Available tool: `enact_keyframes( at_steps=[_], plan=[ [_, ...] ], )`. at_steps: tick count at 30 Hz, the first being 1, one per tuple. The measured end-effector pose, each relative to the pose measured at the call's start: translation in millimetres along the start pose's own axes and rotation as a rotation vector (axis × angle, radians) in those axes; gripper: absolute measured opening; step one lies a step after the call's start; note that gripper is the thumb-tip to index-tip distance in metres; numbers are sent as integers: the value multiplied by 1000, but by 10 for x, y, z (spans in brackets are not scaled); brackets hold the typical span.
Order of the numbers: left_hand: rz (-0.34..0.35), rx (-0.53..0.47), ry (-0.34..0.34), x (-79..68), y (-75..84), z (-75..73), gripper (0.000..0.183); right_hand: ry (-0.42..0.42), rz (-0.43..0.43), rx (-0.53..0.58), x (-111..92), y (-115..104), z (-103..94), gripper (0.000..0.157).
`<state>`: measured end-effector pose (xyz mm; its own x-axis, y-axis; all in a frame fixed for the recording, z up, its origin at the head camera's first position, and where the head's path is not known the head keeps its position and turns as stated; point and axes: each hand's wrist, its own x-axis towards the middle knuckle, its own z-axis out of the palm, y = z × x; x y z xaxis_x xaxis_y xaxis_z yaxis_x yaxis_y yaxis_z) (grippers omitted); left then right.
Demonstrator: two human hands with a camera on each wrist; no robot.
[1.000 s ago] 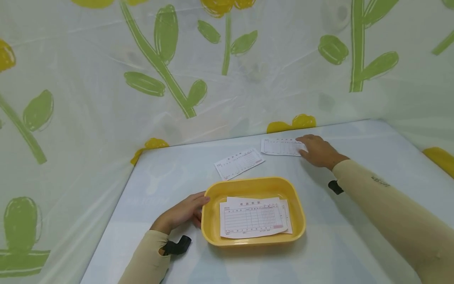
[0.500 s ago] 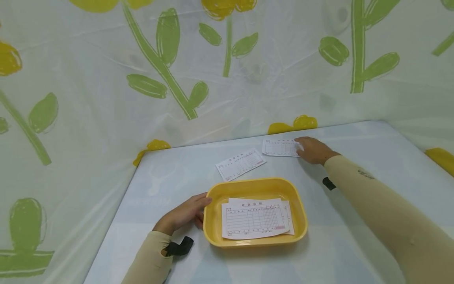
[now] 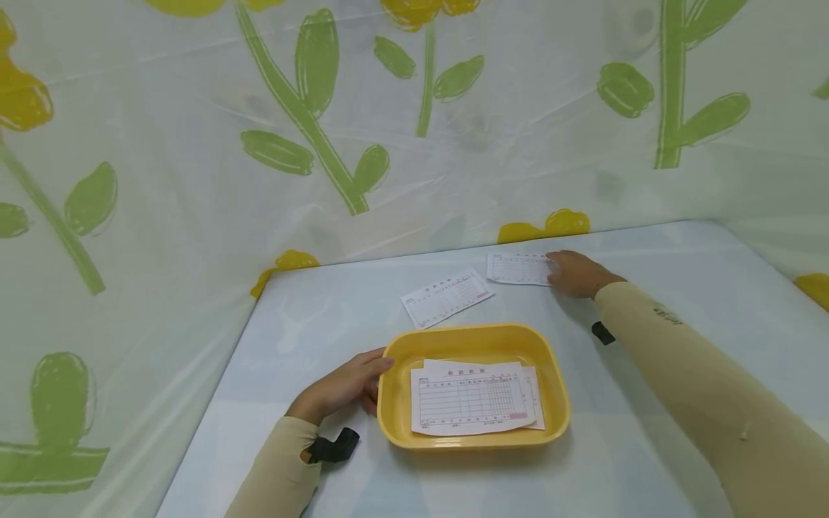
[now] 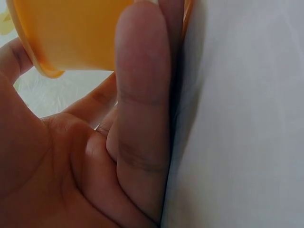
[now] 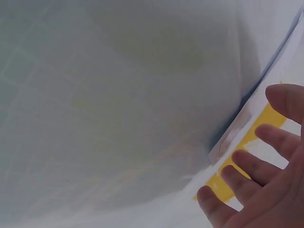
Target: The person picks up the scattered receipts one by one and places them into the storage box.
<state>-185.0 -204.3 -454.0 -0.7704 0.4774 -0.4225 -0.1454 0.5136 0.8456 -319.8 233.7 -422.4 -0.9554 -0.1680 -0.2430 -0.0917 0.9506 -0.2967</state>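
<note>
A yellow plastic tray (image 3: 563, 403) stands on the table, with printed receipt slips (image 3: 469, 403) overlapping inside it. My left hand (image 3: 346, 381) holds the tray's left side, thumb at the rim; in the left wrist view, fingers (image 4: 142, 85) lie low against the yellow wall, beside the tabletop. At the back, my right hand (image 3: 576, 273) reaches over the right end of another receipt slip (image 3: 518, 268), hiding that end. In the right wrist view its fingers (image 5: 256, 168) are spread and fairly straight, next to the slip's edge (image 5: 231, 137).
One more receipt slip (image 3: 447, 297) lies tilted between the tray and the back edge. A white curtain with green leaves and yellow flowers (image 3: 453, 180) hangs right behind the table (image 3: 311, 309) and along its left side.
My right wrist and forearm have shifted a little to the left at the far slip. The view has moved slightly; my left hand stays at the tray and the slips lie as before.
</note>
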Motion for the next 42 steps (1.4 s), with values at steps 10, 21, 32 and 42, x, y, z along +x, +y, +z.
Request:
enact_keyframes(
  at_steps=[10, 21, 32, 42],
  plan=[
    [-24, 18, 22, 1, 15, 21, 67, -49, 77, -90, 104, 79, 59, 68],
    [-4, 8, 7, 1, 62, 23, 62, -91, 102, -22, 4, 78, 6, 74],
    [-14, 22, 25, -12, 46, 20, 63, -59, 118, 24, -42, 25, 30, 78],
    [-19, 15, 19, -13, 23, 18, 66, -48, 97, -13, -106, 15, 52, 82]
  ],
)
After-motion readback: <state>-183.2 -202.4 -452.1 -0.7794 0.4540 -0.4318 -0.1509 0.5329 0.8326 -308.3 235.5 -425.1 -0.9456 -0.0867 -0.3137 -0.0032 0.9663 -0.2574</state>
